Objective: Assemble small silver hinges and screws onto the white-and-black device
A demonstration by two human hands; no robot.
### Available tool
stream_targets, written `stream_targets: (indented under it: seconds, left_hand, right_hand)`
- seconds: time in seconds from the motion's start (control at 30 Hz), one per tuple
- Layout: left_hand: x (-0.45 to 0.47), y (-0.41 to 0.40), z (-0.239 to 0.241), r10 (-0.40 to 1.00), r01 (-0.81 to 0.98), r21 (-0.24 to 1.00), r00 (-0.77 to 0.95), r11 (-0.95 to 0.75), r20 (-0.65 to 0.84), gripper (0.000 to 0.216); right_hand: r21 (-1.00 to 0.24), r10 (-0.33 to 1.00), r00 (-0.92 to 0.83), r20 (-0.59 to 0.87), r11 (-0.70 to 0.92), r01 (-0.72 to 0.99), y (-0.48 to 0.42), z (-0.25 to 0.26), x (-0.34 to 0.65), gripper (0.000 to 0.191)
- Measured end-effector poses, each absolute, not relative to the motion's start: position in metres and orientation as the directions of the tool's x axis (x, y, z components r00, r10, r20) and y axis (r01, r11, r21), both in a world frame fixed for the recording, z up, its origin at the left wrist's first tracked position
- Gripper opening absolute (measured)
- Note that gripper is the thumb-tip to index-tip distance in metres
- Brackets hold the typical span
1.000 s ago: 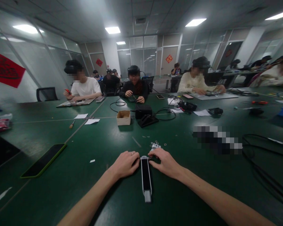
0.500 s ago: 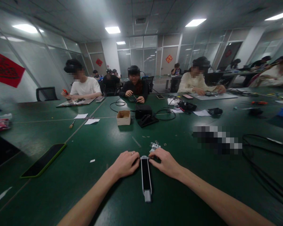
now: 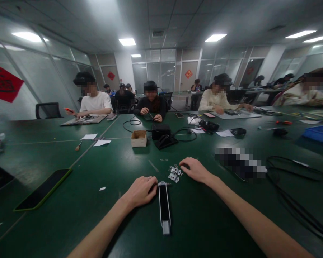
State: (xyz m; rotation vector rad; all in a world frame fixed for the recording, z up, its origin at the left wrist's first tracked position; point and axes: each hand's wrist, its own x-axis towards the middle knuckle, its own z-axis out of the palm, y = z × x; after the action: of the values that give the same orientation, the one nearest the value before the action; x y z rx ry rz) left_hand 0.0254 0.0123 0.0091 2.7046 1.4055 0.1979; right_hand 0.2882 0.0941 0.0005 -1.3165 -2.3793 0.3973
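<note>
place: office workroom | signs: glass partitions [image 3: 161, 71]; ceiling light panels [image 3: 127, 41]; long green tables [image 3: 43, 150]; seated workers [image 3: 150, 104]

A long, narrow black bar [image 3: 164, 206] with silvery edges and ends lay flat on the green table [image 3: 102, 165], running near to far. Small silvery metal pieces [image 3: 174, 173] lay clustered just beyond its far end, slightly right.
</note>
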Motion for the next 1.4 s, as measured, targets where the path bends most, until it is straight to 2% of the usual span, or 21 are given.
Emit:
stream_targets:
  seconds: [0.2, 0.33, 0.67, 0.73, 0.8, 0.9, 0.97, 1.4]
  left_hand:
    - [0.025, 0.011, 0.010, 0.821, 0.809, 0.143, 0.566, -0.570, 0.071, 0.014]
    - [0.025, 0.011, 0.011, 0.822, 0.809, 0.146, 0.565, -0.569, 0.074, 0.015]
    - [0.024, 0.011, 0.007, 0.820, 0.809, 0.134, 0.565, -0.572, 0.089, 0.014]
    - [0.024, 0.011, 0.007, 0.824, 0.813, 0.137, 0.558, -0.566, 0.095, 0.014]
    - [0.024, 0.011, 0.007, 0.825, 0.814, 0.134, 0.557, -0.565, 0.095, 0.014]
    - [0.024, 0.011, 0.007, 0.819, 0.808, 0.131, 0.566, -0.574, 0.094, 0.013]
    - [0.024, 0.011, 0.007, 0.817, 0.806, 0.131, 0.569, -0.577, 0.099, 0.013]
    - [0.025, 0.011, 0.009, 0.816, 0.804, 0.138, 0.570, -0.579, 0.097, 0.015]
  right_hand:
    - [-0.282, 0.776, -0.626, 0.077, 0.619, 0.733, 0.125, 0.009, 0.277, 0.024]
    - [-0.177, 0.804, -0.595, -0.006, 0.585, 0.791, 0.129, 0.012, 0.269, 0.021]
    - [-0.025, 0.863, -0.502, 0.058, 0.504, 0.863, 0.126, 0.011, 0.278, 0.019]
    - [-0.064, 0.847, -0.520, 0.110, 0.528, 0.847, 0.120, 0.013, 0.280, 0.019]
    - [-0.154, 0.809, -0.555, 0.194, 0.584, 0.797, 0.108, 0.013, 0.278, 0.018]
    - [-0.313, 0.726, -0.614, 0.309, 0.687, 0.655, 0.079, 0.012, 0.269, 0.018]
    - [-0.378, 0.695, -0.641, 0.327, 0.718, 0.585, 0.060, 0.010, 0.264, 0.018]
    - [-0.481, 0.676, -0.604, 0.422, 0.732, 0.482, 0.034, -0.003, 0.254, 0.018]
